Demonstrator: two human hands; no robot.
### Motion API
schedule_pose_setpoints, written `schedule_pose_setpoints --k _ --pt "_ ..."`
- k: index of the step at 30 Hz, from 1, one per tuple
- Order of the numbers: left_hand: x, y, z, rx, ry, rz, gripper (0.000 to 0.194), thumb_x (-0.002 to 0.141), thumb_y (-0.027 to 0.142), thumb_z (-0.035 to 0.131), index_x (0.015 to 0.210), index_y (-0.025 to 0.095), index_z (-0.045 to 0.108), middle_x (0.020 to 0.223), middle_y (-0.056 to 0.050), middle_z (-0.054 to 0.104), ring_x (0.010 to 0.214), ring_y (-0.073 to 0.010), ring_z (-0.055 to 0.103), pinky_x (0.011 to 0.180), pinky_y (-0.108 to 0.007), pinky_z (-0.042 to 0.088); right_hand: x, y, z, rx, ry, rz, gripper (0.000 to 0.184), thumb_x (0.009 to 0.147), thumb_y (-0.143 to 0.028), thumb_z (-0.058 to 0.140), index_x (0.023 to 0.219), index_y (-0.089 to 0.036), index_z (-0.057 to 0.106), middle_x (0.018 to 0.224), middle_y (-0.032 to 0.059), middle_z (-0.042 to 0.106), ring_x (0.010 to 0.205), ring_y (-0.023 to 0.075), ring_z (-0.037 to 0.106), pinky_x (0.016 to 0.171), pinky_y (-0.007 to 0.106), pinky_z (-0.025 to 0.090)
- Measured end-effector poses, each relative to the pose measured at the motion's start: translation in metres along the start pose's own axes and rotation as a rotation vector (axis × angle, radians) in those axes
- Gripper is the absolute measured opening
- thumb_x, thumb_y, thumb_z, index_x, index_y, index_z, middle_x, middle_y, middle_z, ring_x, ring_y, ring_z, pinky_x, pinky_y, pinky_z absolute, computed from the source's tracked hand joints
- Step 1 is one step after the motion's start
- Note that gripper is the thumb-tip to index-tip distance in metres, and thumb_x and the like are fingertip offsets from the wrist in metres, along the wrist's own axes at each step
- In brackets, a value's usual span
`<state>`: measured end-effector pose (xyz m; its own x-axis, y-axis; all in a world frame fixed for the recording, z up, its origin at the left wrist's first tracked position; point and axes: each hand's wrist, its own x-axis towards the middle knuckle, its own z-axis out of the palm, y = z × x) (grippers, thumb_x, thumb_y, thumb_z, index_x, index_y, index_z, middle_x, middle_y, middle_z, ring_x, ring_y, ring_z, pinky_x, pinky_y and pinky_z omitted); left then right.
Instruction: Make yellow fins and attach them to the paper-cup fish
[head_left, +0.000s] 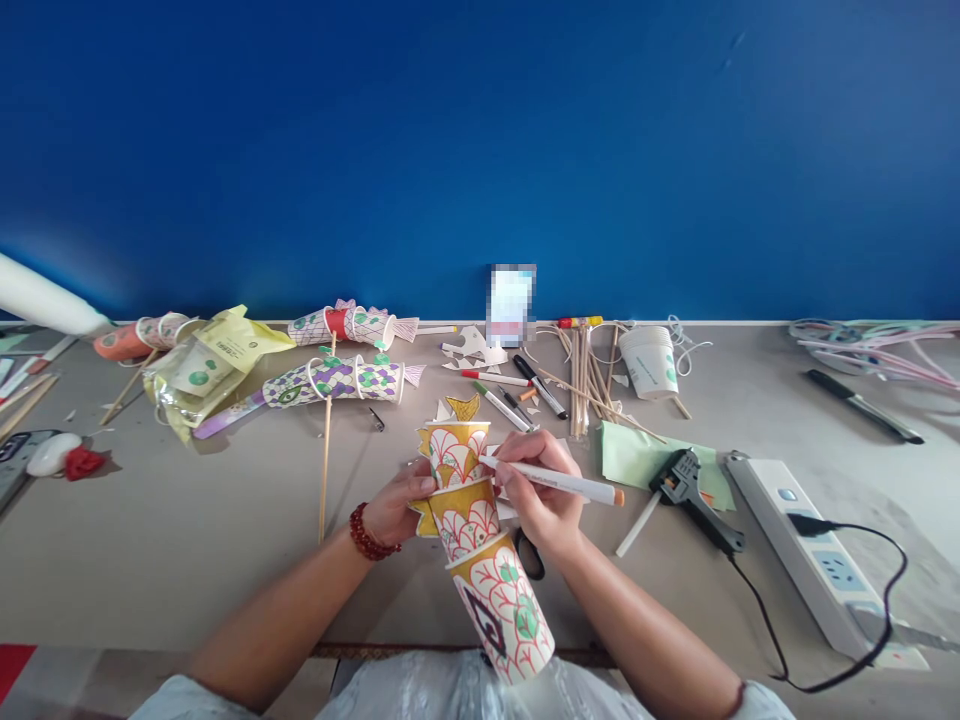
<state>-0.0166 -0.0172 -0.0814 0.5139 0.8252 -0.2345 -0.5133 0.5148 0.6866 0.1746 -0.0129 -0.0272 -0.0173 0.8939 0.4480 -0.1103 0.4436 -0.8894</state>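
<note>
— Anything held above the grey table?
— Yes: a three-cup paper fish, near the front edge, slanting away, perhaps for easy reach along its length.
— Steadied how?
— Gripped by the left hand, probably to brace against pressure from the right hand, pinching a white marker well forward, apparently for fine control of the tip.

Marker: lettering along barrel, too small to read.
White cups: green print, illegible.
Yellow packet: dark print, illegible.
</note>
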Motion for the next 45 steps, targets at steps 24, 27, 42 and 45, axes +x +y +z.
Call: schedule_pose_setpoints --k 24,27,42,45 --pt "0.001 0.001 0.001 -0.077 -0.021 0.019 0.047 0.071 0.042 0.077 0.111 0.016 0.072 0.104 -0.011 0.076 0.092 -0.0254 0.072 0.083 -0.037 0.056 -0.004 0.003 0.001 0.186 0.064 0.122 0.009 0.091 -0.022 0.063 0.083 -0.021 0.061 0.069 -0.0013 0.058 0.058 0.0131 0.055 0.055 0.027 0.044" --pt "0.001 0.001 0.000 -0.102 -0.024 0.026 0.044 0.071 0.040 0.078 0.109 0.017 0.073 0.101 -0.009 0.078 0.086 -0.0227 0.073 0.077 -0.033 0.057 -0.004 0.004 0.001 0.194 0.069 0.145 0.009 0.091 -0.023 0.063 0.083 -0.021 0.061 0.069 -0.0013 0.059 0.059 0.0137 0.056 0.055 0.027 0.045" --pt "0.003 0.011 0.009 -0.065 -0.126 0.050 0.051 0.077 0.042 0.074 0.120 0.016 0.070 0.116 -0.013 0.074 0.108 -0.0295 0.070 0.093 -0.041 0.055 0.001 0.009 0.002 0.131 0.145 0.156 0.006 0.098 -0.029 0.058 0.099 -0.023 0.060 0.067 -0.0030 0.064 0.058 0.0129 0.060 0.054 0.025 0.045" --pt "0.003 0.011 0.005 -0.051 -0.072 0.072 0.048 0.076 0.040 0.075 0.117 0.016 0.072 0.116 -0.012 0.075 0.106 -0.0260 0.071 0.090 -0.036 0.056 0.004 0.010 0.003 0.084 0.146 0.179 0.012 0.100 -0.032 0.054 0.104 -0.024 0.061 0.069 -0.0018 0.067 0.058 0.0128 0.061 0.054 0.025 0.045"
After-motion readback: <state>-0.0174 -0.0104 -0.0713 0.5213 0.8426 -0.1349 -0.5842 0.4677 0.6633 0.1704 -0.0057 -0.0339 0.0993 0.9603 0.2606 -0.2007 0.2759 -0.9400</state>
